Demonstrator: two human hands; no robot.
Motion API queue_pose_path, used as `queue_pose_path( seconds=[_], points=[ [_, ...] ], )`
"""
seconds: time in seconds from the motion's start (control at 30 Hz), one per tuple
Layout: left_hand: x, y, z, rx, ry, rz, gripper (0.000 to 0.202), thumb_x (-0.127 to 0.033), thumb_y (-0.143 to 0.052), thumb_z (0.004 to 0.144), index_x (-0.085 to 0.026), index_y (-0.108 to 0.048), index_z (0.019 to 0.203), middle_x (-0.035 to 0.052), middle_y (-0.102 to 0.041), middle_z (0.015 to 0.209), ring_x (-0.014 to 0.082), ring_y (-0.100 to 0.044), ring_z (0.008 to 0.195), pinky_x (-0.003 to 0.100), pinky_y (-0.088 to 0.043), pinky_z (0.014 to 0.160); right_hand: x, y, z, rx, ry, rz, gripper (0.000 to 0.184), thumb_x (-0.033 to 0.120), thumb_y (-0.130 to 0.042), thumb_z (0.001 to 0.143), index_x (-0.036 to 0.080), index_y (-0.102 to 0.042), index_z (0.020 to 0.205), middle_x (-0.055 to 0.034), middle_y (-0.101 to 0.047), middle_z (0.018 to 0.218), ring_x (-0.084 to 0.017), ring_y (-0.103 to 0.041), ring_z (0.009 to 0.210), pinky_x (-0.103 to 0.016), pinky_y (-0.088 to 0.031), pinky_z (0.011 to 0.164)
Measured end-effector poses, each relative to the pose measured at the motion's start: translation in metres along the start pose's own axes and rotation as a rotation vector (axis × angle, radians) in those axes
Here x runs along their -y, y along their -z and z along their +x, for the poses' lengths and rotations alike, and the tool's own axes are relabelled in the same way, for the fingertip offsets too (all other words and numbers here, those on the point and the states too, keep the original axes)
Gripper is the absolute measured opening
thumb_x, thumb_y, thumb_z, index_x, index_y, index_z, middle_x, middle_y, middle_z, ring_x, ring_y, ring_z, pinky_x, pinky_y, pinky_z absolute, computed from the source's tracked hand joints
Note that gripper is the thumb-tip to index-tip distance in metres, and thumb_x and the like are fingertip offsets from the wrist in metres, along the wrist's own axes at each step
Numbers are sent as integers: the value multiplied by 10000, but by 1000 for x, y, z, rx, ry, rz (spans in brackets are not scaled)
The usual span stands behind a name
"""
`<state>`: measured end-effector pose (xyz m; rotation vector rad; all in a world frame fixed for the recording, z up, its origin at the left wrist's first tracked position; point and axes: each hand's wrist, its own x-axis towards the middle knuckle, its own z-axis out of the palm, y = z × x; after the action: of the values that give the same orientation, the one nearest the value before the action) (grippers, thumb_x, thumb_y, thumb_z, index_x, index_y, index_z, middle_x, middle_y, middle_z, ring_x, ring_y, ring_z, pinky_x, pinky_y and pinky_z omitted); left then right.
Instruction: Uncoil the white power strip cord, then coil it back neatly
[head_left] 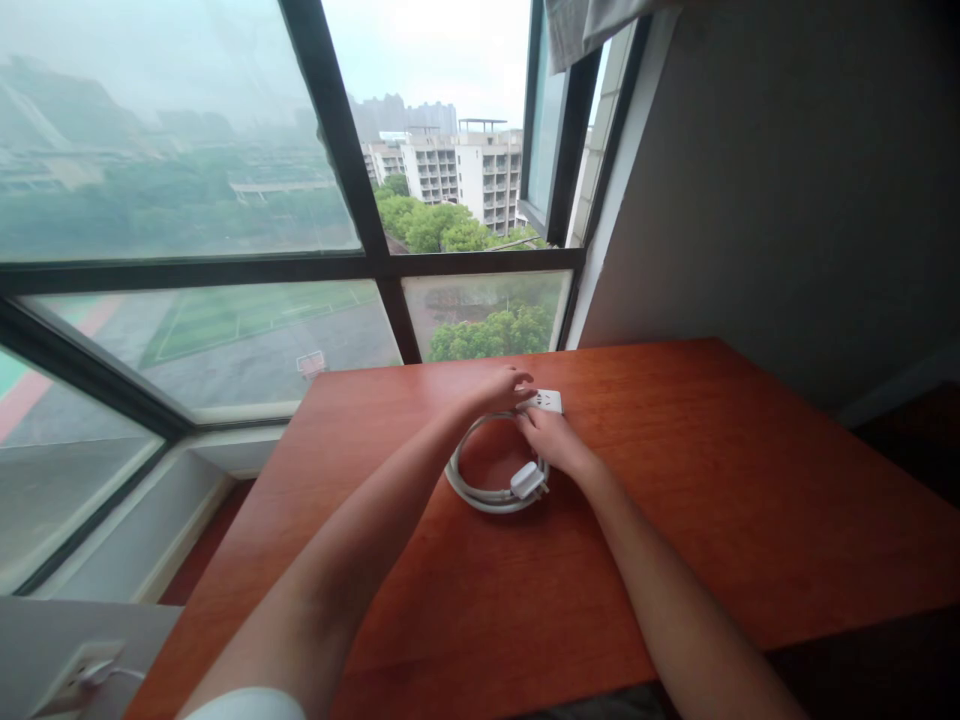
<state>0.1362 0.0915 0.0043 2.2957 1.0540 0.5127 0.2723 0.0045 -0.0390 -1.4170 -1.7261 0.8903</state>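
A white power strip (550,401) lies on the reddish-brown table, its sockets facing up. Its white cable (469,490) is wound into a loose coil in front of it, and the plug (528,481) rests on the near right side of the coil. My left hand (507,388) is over the strip's left end, fingers bent and apart, with no object seen in its grasp. Closed fingers of my right hand (551,437) pinch the cable at the coil's top right, just below the strip. The fingertips there are partly hidden.
The wooden table (720,480) stands against large dark-framed windows (472,263), one pane of which is open. A grey wall (750,200) rises at the right. At the lower left, a wall socket (79,680) has a white plug in it.
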Motion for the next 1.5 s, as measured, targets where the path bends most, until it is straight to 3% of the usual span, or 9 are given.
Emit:
queue_pose_path(
  seconds=[0.1, 0.23, 0.37, 0.53, 0.8, 1.03, 1.13, 1.3, 1.5],
  points=[
    [8, 15, -31, -120, 45, 82, 373, -426, -596, 809, -173, -671, 1072, 135, -629, 1074, 239, -608, 883, 300, -440, 786, 7, 4, -3, -36, 4, -287, 227, 413, -568, 878, 210, -650, 817, -117, -680, 806, -254, -620, 829, -330, -437, 731],
    [15, 27, -82, -54, 267, 384, 478, -529, -493, 865, -158, -606, 1143, 143, -608, 1079, 281, -606, 968, 367, -455, 848, 23, 8, -8, 76, -122, -661, 402, 484, -411, 940, 193, -666, 1050, -142, -693, 1025, -281, -637, 944, -344, -446, 799],
    [10, 16, -113, 7, 299, 544, 423, -531, -487, 874, -153, -598, 1030, 128, -592, 1041, 267, -610, 938, 344, -473, 802, 32, 10, -11, 109, -119, -761, 428, 484, -366, 958, 198, -656, 1089, -136, -693, 1062, -272, -645, 960, -323, -449, 797],
    [-2, -2, -117, -29, 321, 632, 247, -313, -464, 914, -119, -571, 1023, 145, -588, 1041, 255, -593, 961, 340, -460, 836, 28, 9, -9, 117, -53, -784, 359, 409, -384, 968, 178, -650, 1037, -135, -698, 1061, -254, -638, 969, -310, -432, 802],
    [3, -11, -116, -47, 251, 709, 213, -166, -387, 925, -84, -569, 997, 163, -579, 1003, 252, -573, 910, 344, -455, 832, 23, 17, -11, 38, 41, -747, 378, 395, -385, 966, 192, -698, 899, -127, -712, 980, -248, -640, 889, -306, -415, 751],
    [-1, -8, -115, -54, 244, 648, 201, -142, -372, 910, -85, -542, 1002, 175, -567, 1036, 227, -591, 815, 333, -459, 756, 2, 46, -2, -278, 235, -543, 244, 269, -489, 895, 189, -673, 1033, -102, -681, 1066, -235, -595, 1013, -323, -431, 888],
    [0, -5, -116, -53, 258, 541, 175, -186, -367, 923, -124, -512, 998, 132, -596, 961, 199, -590, 708, 306, -440, 660, -12, 54, 2, -207, 280, -416, 265, 291, -532, 865, 173, -677, 1053, -107, -677, 1100, -243, -595, 1051, -357, -429, 950],
    [7, -4, -119, -106, 188, 312, 122, -244, -377, 927, -183, -474, 967, 57, -608, 795, 185, -571, 659, 281, -396, 607, -27, 56, 3, -40, 178, -142, 334, 396, -474, 910, 203, -686, 1083, -79, -696, 1122, -240, -625, 1050, -355, -463, 921],
    [16, -8, -123, -250, 50, 148, 121, -262, -383, 923, -189, -460, 983, 23, -588, 762, 164, -551, 650, 265, -391, 607, -28, 50, 4, -50, 76, 136, 385, 459, -562, 857, 186, -655, 1113, -83, -706, 1087, -226, -656, 961, -330, -504, 836]
  ],
)
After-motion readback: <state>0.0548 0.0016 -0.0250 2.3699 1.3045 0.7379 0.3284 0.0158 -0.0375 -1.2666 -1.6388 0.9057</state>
